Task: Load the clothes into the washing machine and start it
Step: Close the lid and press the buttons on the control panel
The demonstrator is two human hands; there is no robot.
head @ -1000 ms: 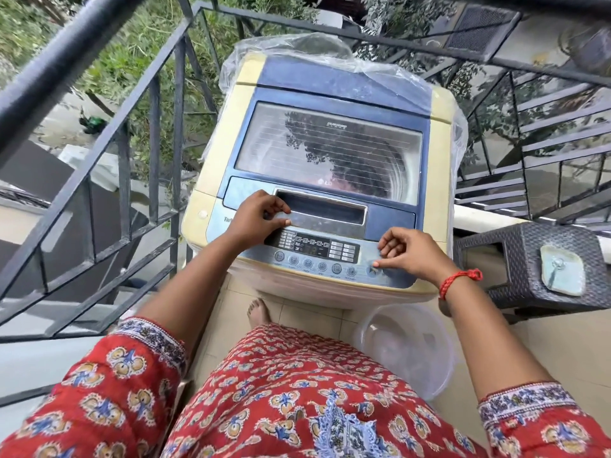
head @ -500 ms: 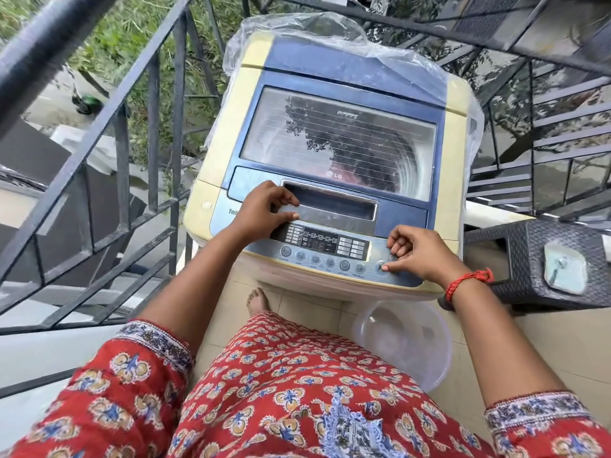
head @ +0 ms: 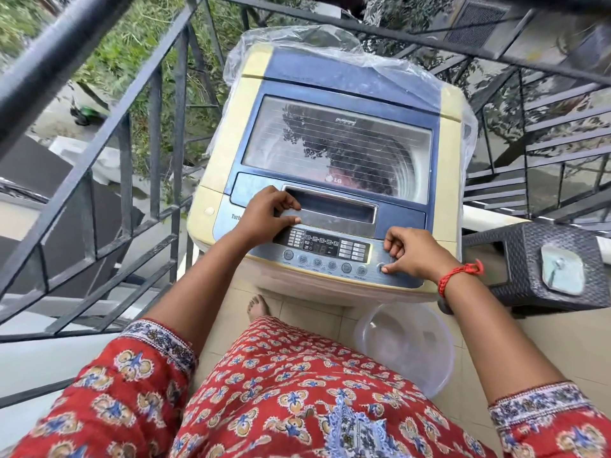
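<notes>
LG washing machine, right hand thumb on btn.

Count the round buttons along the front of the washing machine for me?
7. Six lie in a row below the display, from the left one to the one at. The seventh is under the right hand. That hand may hide more.

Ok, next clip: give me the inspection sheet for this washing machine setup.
Surface: tiled balcony floor.
Job's things: top-load washing machine, lid closed, display lit.
Clutter: clear plastic tub on the floor; dark wicker stool at the right.
Hands: left hand rests at the lid handle; right hand presses the rightmost button.
Cables: nothing seen.
Surroundings: metal railing, greenery beyond.
</notes>
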